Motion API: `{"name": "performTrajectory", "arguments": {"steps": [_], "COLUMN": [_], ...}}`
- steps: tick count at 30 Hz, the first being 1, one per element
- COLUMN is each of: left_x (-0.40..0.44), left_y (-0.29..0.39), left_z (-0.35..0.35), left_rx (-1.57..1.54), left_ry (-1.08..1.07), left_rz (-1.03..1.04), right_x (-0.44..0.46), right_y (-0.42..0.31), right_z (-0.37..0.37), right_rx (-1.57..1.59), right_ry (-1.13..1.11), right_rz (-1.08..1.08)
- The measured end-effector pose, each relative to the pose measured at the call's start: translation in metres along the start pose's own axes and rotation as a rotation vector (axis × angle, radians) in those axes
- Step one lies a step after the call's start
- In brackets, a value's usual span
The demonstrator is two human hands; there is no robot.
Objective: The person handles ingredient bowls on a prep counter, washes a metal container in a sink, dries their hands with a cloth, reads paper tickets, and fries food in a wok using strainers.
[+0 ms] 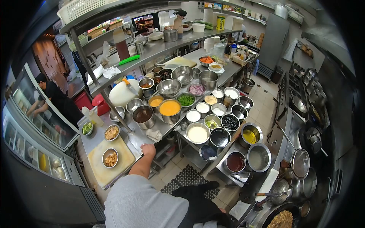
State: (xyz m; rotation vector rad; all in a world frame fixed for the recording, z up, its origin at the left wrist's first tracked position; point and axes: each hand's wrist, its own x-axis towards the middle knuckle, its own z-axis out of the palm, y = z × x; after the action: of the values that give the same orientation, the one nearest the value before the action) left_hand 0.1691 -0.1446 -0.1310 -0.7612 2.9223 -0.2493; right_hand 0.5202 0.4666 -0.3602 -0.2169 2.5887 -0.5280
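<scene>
My left hand [147,150] is at the edge of the steel counter [133,140], its fingers curled; what they hold, if anything, is too small to make out. A crumpled cloth [154,135] lies just beyond it. To its left, a bowl of brown pieces [110,157] stands on a cutting board [97,167], with a bowl of tan slices [111,132] behind. Pots of dark sauce [143,116] and orange liquid [169,110] stand past the cloth. Only a sliver of skin, seemingly my right hand [222,210], shows beside my black apron; its fingers are hidden.
Many ingredient bowls, including chopped greens [186,100] and white liquid [197,133], fill the centre. A stove with pans [300,163] runs along the right. A person in black [57,97] works behind a glass case at left; another person [181,17] is at the back. A perforated mat [186,178] covers the floor.
</scene>
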Motion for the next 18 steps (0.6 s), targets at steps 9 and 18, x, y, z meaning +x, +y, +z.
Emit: {"name": "performTrajectory", "arguments": {"steps": [9,18], "left_x": [0.001,-0.001], "left_y": [-0.001,0.002], "left_z": [0.005,0.004], "left_rx": [-0.027,-0.028], "left_ry": [-0.023,-0.004], "left_rz": [0.011,-0.015], "right_x": [0.000,-0.012], "right_y": [-0.012,-0.043], "right_z": [-0.007,-0.021], "right_rx": [-0.032,0.195], "right_ry": [-0.030,-0.068], "right_rz": [-0.018,0.242]}}
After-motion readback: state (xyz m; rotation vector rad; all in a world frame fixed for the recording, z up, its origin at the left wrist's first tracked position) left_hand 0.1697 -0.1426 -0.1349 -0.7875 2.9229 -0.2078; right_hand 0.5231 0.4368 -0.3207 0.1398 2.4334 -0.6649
